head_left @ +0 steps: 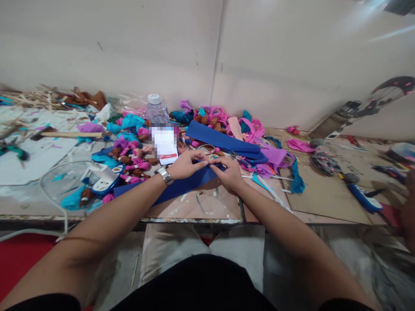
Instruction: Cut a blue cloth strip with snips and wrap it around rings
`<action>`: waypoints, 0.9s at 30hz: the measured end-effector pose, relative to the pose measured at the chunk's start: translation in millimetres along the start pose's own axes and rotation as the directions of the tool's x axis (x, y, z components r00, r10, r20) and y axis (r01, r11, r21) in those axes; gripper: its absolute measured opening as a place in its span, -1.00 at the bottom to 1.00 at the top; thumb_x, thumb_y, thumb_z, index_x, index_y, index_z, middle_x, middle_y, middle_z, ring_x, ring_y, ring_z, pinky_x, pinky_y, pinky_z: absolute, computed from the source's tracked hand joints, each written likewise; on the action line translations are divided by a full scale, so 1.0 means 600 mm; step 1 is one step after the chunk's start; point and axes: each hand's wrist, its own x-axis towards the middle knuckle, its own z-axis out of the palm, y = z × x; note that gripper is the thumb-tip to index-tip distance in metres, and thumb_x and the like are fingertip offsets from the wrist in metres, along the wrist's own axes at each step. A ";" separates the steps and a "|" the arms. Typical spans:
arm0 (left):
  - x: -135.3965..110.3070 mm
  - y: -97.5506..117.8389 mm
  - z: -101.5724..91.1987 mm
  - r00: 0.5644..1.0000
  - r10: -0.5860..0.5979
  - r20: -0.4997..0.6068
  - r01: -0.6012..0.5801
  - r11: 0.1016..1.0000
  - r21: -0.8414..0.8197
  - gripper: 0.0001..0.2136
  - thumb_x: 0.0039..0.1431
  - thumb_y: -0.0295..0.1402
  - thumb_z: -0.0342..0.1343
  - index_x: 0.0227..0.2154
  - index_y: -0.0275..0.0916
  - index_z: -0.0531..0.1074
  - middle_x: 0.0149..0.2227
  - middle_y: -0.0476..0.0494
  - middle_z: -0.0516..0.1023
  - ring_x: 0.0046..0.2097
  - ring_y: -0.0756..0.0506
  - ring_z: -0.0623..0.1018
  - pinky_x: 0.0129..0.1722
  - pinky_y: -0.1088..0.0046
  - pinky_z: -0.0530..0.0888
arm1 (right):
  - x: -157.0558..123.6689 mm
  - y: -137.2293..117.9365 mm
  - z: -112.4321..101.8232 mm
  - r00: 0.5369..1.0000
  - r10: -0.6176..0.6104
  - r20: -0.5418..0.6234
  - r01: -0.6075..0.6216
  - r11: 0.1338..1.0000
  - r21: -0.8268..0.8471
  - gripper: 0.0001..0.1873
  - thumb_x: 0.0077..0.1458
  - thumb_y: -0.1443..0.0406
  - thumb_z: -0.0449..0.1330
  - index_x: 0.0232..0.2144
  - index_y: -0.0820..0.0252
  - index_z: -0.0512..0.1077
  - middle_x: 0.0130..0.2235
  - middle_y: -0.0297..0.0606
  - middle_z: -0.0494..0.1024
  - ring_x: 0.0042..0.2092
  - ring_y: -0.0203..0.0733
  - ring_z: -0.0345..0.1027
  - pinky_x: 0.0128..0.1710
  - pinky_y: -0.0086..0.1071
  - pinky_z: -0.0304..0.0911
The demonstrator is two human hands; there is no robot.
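My left hand (189, 164), with a metal wristwatch (165, 175) on its wrist, pinches a dark blue fabric strip (184, 185). My right hand (228, 173) is closed on the same strip just beside it, and the fingertips of both hands nearly meet. From there the strip trails down to the left over the table. A thin pale ring (207, 149) shows just behind my fingers; whether they touch it I cannot tell. Further back lies a wide folded piece of blue fabric (223, 140). Beside my left hand stands a lit phone (167, 147).
A clear bottle (158, 110) stands behind the phone among heaps of coloured fabric scraps. To the left are a power strip (105, 179) with a white cable and a hammer (69, 134). On the right, cardboard (324, 194) carries tools. A person's hand (408, 207) shows at the right edge.
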 end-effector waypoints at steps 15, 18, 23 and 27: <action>-0.001 -0.003 0.001 0.999 0.051 -0.014 -0.050 0.998 0.028 -0.74 0.22 -0.13 0.28 -0.18 -0.22 0.55 -0.10 -0.21 0.68 -0.02 -0.20 0.67 0.11 0.14 0.57 | 0.003 -0.006 0.004 0.999 0.041 -0.027 -0.040 0.998 0.047 -0.88 0.19 0.28 0.32 -0.24 0.11 0.67 -0.18 -0.22 0.76 -0.11 -0.08 0.65 0.01 -0.22 0.50; 0.000 -0.006 0.003 0.999 0.049 -0.011 -0.049 0.999 -0.004 -0.75 0.21 -0.16 0.28 -0.18 -0.22 0.55 -0.13 -0.19 0.68 -0.05 -0.18 0.67 0.02 0.22 0.59 | 0.002 -0.006 0.006 0.998 0.043 -0.040 -0.041 0.997 0.062 -0.88 0.19 0.28 0.32 -0.24 0.12 0.67 -0.19 -0.22 0.76 -0.12 -0.09 0.64 0.01 -0.23 0.50; 0.002 -0.006 0.003 0.999 0.050 -0.014 -0.050 0.997 -0.052 -0.80 0.20 -0.24 0.25 -0.19 -0.23 0.57 -0.13 -0.17 0.69 -0.12 -0.13 0.66 -0.05 0.30 0.57 | 0.001 -0.002 0.009 0.999 0.020 -0.048 -0.016 0.997 0.072 -0.90 0.19 0.29 0.32 -0.28 0.13 0.67 -0.22 -0.23 0.75 -0.14 -0.12 0.64 -0.01 -0.26 0.50; 0.003 -0.001 0.000 0.998 0.056 -0.037 -0.057 0.998 -0.031 -0.80 0.16 -0.28 0.23 -0.20 -0.24 0.59 -0.17 -0.15 0.70 -0.15 -0.13 0.65 -0.09 0.33 0.54 | 0.001 0.003 0.010 0.998 0.033 -0.057 -0.028 0.995 0.094 -0.89 0.18 0.27 0.34 -0.28 0.13 0.68 -0.21 -0.21 0.76 -0.13 -0.10 0.64 -0.01 -0.24 0.50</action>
